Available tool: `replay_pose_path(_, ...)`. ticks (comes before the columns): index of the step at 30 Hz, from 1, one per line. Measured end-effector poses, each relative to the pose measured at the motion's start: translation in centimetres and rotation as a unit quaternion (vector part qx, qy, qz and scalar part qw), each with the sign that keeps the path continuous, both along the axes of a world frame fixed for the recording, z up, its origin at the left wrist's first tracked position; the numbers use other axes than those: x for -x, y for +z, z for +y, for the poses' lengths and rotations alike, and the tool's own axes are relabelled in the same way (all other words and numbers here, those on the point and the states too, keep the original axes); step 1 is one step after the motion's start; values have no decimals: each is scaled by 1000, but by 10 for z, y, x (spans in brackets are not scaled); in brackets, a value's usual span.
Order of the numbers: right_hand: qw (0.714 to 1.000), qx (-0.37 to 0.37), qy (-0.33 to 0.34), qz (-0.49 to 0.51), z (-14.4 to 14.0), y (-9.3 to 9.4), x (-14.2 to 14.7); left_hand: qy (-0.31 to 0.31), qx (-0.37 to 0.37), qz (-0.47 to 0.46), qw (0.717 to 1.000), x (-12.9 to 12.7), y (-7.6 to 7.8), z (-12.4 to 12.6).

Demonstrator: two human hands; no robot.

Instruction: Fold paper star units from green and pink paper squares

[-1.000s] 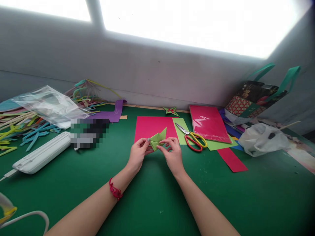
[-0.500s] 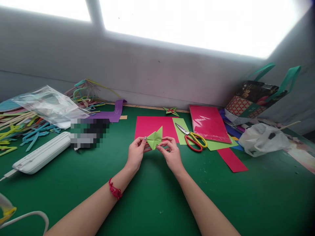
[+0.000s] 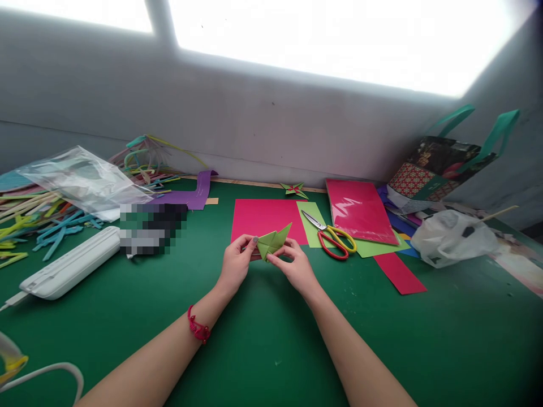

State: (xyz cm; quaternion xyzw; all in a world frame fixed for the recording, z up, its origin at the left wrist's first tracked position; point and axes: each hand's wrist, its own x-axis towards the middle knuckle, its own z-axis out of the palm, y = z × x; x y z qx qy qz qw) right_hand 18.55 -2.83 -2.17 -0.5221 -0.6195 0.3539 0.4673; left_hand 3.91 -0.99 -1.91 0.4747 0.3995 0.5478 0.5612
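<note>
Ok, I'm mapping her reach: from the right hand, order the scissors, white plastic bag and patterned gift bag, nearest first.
From the right hand:
1. Scissors, just right of it.
2. White plastic bag, farther right.
3. Patterned gift bag, far right corner, against the wall.

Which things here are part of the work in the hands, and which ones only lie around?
In use:
left hand
right hand
green folded paper

Lying about:
scissors
pink sheet
paper star
white plastic bag

Left hand (image 3: 235,265), right hand (image 3: 297,267), fingertips pinched together, forearms converging
</note>
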Motion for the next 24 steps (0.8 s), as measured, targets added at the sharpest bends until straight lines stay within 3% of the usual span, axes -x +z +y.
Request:
replay_pose_path(11,999,-18,-10,-49,-1,1,-2,-12,-8,42,999,1,-1,2)
replay_pose_path(17,998,-32,-31,-52,0,0,-2,-54,-4,41,998,-1,-1,1)
replay_pose_path(24,999,-13,-50,8,1,2,-1,25,45,-13,999,2,-7,6)
